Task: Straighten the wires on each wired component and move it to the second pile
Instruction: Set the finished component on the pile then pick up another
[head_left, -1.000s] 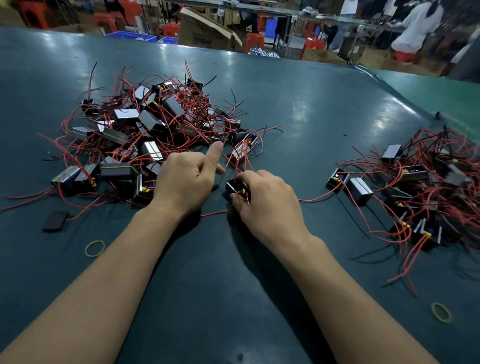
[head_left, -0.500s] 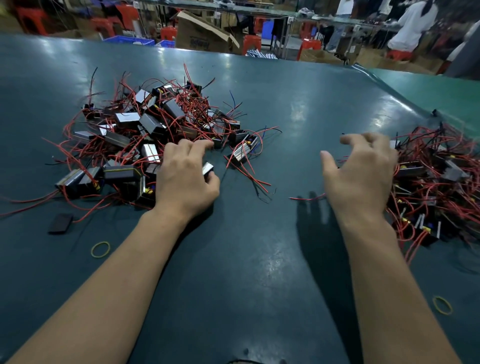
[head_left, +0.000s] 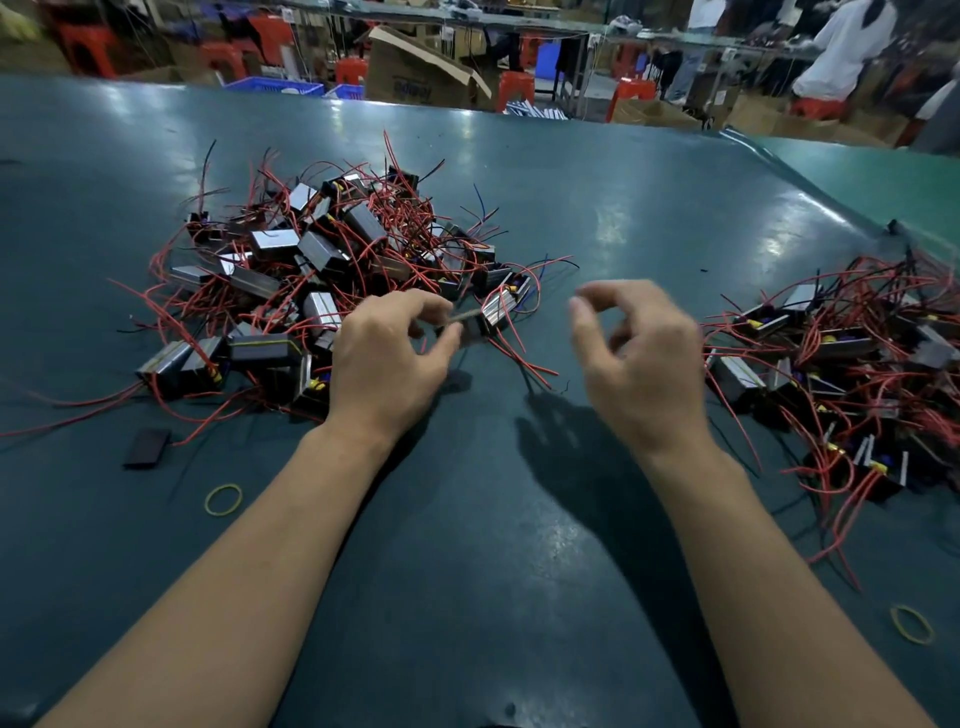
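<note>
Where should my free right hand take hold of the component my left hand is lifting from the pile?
Probably its boxy body, from the right: that end faces the right hand, while the left hand pinches the near end and the red wires trail below.

Print on the cardboard box is too blurred to read.
</note>
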